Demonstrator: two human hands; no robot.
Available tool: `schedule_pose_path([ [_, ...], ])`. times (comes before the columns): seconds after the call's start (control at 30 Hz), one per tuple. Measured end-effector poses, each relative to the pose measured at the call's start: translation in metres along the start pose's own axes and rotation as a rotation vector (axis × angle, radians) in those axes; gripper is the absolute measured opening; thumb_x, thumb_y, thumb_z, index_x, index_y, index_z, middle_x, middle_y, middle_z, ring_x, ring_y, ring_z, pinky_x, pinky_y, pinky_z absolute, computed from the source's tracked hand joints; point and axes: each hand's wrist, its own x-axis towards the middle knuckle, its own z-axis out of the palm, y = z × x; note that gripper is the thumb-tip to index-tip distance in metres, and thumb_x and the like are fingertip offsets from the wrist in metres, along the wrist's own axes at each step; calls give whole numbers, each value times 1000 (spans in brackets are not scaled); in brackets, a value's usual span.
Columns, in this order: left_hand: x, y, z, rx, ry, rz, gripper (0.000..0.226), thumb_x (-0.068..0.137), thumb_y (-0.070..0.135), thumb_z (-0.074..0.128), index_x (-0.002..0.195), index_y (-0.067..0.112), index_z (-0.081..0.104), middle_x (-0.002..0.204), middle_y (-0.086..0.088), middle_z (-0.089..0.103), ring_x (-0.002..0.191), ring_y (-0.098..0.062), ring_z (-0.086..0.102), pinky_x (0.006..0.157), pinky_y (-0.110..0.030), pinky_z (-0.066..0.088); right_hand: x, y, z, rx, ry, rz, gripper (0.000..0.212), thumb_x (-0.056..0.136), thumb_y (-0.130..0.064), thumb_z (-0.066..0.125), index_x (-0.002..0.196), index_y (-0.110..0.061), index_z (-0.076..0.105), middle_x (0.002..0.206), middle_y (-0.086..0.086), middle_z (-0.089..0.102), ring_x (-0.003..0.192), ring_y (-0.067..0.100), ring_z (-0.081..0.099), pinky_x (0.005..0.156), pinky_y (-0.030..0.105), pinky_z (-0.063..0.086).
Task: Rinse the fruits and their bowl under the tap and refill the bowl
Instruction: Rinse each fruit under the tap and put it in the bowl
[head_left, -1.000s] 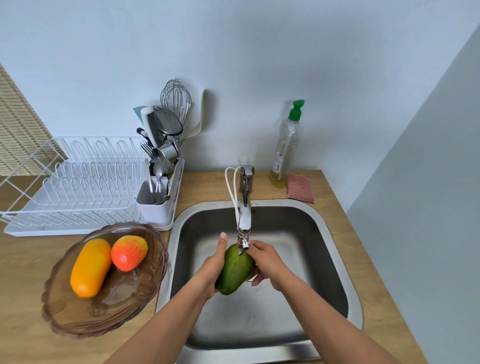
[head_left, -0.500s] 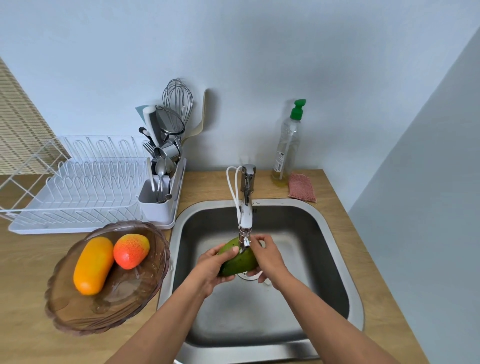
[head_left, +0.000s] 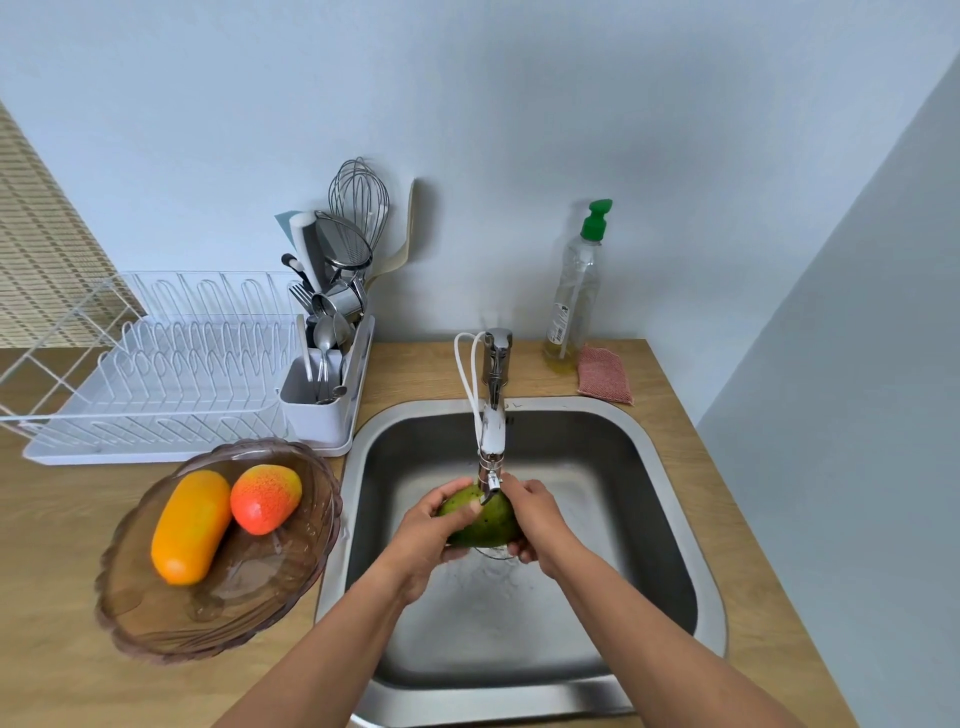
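Note:
A green fruit (head_left: 483, 522) is held over the steel sink (head_left: 670, 519), right under the spout of the tap (head_left: 493, 415). My left hand (head_left: 431, 530) grips its left side and my right hand (head_left: 535, 512) cups its right side. Water splashes on the sink floor below. On the counter to the left stands a brown glass bowl (head_left: 260, 608) with an orange fruit (head_left: 189, 525) and a red-and-yellow fruit (head_left: 265, 496) in it.
A white dish rack (head_left: 156, 379) with a cutlery holder full of utensils (head_left: 332, 291) stands behind the bowl. A soap bottle (head_left: 574, 296) and a pink sponge (head_left: 605, 374) sit behind the sink at the right. A wall closes the right side.
The green fruit has been turned from upright to lying more across under the spout. My left hand's fingers have shifted over its top.

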Motion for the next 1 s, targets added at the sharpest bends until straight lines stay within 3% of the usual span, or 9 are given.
schedule_pose_path([
  [0.1, 4, 4, -1, -42, -28, -153, 43, 95, 48, 57, 131, 23, 57, 128, -18, 63, 110, -36, 67, 76, -42, 62, -3, 1, -1, 31, -1, -123, 32, 91, -49, 55, 107, -21, 54, 89, 9, 60, 49, 16, 49, 35, 20, 36],
  [0.23, 5, 9, -2, -53, -75, -357, 63, 93, 61, 50, 121, 5, 59, 102, -24, 73, 81, -34, 74, 56, -33, 62, -8, 2, -1, 57, -10, -274, 12, 93, -29, 58, 103, -23, 62, 95, 4, 62, 71, 15, 54, 43, 21, 40],
  [0.3, 6, 10, -4, -93, -78, -373, 60, 92, 55, 58, 121, 2, 59, 99, -24, 72, 75, -32, 72, 51, -30, 60, -10, 2, -2, 67, -10, -303, 10, 94, -25, 57, 102, -27, 64, 97, 0, 64, 76, 13, 55, 47, 20, 42],
  [0.43, 8, 7, -5, -120, -60, -262, 45, 88, 25, 73, 128, 8, 61, 120, -23, 68, 97, -38, 70, 61, -34, 62, -7, 1, -7, 36, 1, -288, 14, 97, -29, 53, 104, -29, 65, 102, 2, 65, 82, 16, 61, 47, 25, 50],
  [0.6, 10, 5, -5, -52, -87, -167, 56, 78, 3, 79, 127, 23, 62, 121, -14, 67, 98, -31, 67, 69, -37, 58, -3, 0, -8, -3, -29, -163, 31, 95, -44, 55, 117, -22, 56, 109, 7, 63, 88, 28, 69, 53, 41, 60],
  [0.7, 10, 5, -6, -82, -75, -174, 55, 79, 1, 77, 126, 25, 63, 119, -13, 67, 98, -30, 66, 70, -37, 57, 0, -3, -9, 14, -38, -172, 28, 100, -35, 46, 112, -18, 65, 108, 13, 65, 84, 30, 69, 55, 42, 61],
  [0.8, 10, 5, -9, -135, -63, -200, 55, 77, 12, 80, 128, 23, 63, 125, -16, 65, 101, -31, 66, 69, -37, 58, 1, -5, -8, 38, -24, -185, 31, 102, -28, 39, 115, -18, 66, 112, 15, 64, 91, 32, 68, 56, 42, 62],
  [0.87, 8, 6, -11, -143, -64, -206, 54, 75, 19, 80, 127, 22, 65, 122, -16, 67, 100, -31, 66, 71, -37, 58, -1, -5, -4, 34, -28, -212, 28, 103, -30, 41, 113, -23, 65, 111, 12, 65, 94, 31, 68, 54, 37, 61],
  [1.0, 8, 1, -13, -152, -48, -168, 48, 81, 11, 77, 126, 19, 63, 114, -15, 70, 99, -32, 67, 78, -40, 57, -3, -6, 1, 0, 5, -266, 15, 98, -28, 55, 107, -28, 66, 108, 3, 68, 93, 19, 66, 51, 21, 51],
])
